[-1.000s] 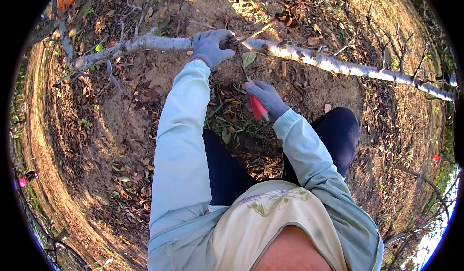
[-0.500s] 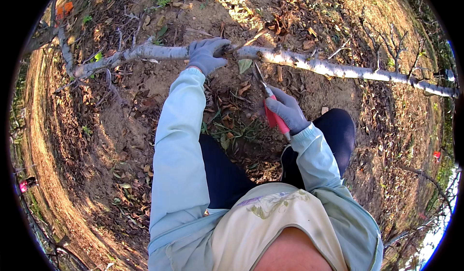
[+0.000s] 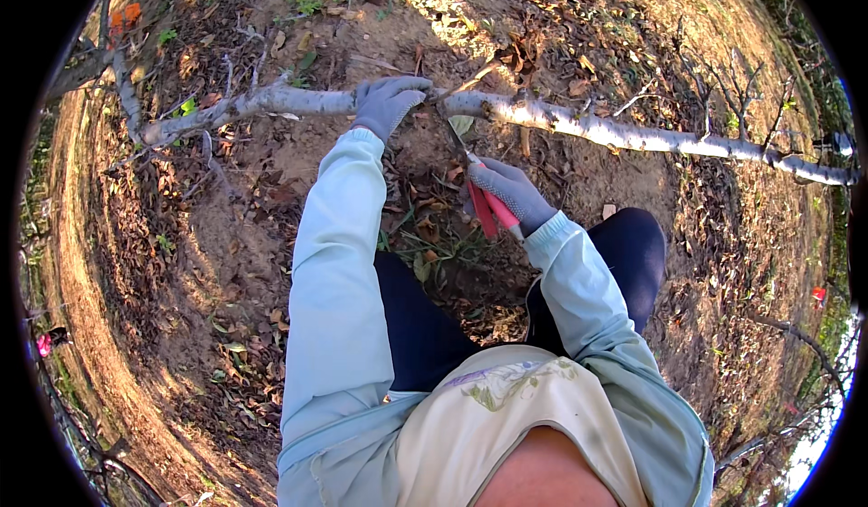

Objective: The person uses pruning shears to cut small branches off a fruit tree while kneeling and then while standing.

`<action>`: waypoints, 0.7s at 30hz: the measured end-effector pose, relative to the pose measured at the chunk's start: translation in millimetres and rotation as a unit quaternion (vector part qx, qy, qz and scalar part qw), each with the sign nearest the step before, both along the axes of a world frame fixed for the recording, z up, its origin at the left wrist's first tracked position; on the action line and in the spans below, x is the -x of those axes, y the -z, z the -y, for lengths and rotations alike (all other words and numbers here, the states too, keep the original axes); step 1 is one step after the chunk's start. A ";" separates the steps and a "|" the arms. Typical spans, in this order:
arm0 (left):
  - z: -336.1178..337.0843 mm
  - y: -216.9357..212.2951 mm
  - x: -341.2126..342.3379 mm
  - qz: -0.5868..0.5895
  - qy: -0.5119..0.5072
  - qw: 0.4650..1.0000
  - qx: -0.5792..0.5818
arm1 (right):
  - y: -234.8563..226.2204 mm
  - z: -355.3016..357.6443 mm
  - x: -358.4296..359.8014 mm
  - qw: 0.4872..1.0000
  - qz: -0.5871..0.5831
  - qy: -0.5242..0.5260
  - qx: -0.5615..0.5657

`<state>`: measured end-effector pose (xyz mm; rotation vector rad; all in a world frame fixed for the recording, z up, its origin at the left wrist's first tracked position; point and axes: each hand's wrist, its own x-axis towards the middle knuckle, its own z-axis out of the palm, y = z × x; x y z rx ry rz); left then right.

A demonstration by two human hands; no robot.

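A pale, white-barked branch (image 3: 624, 131) runs crosswise in front of me, over the ground. My left hand (image 3: 387, 106), in a grey glove, is wrapped over it left of the middle, near a short side twig (image 3: 472, 78). In my right hand (image 3: 513, 190), also gloved, are red-handled pruning shears (image 3: 486, 208) with the fingers closed around the handles. The blades point up and left, their tip at the branch's lower edge just right of my left hand. Whether the tip touches the bark I cannot tell. A green leaf (image 3: 461, 124) shows beside the blades.
Thin side twigs (image 3: 743, 95) rise from the branch's right part. At the far left a forked limb (image 3: 125, 95) meets it, with something orange (image 3: 125, 17) behind. Dry leaves (image 3: 244, 389) litter the soil. My bent knee (image 3: 633, 245) is right of the shears.
My right hand has moved left with the pruning shears, and their tip has come over to the branch beside my left hand. The left hand has stayed nearly in place on the branch.
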<state>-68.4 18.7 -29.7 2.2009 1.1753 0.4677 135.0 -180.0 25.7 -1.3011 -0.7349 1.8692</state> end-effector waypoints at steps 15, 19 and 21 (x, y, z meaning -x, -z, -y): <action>-0.6 -3.3 -0.6 -0.042 -0.007 0.999 0.004 | 5.1 -42.4 -4.8 0.960 -0.162 0.217 -0.068; 8.5 -32.9 -21.7 -0.106 -0.058 0.990 0.072 | -15.4 -38.8 -11.4 0.943 -0.181 0.274 -0.047; 6.3 -35.3 -26.6 -0.118 -0.069 0.986 0.090 | -5.0 -35.2 -19.1 0.953 -0.142 0.264 -0.047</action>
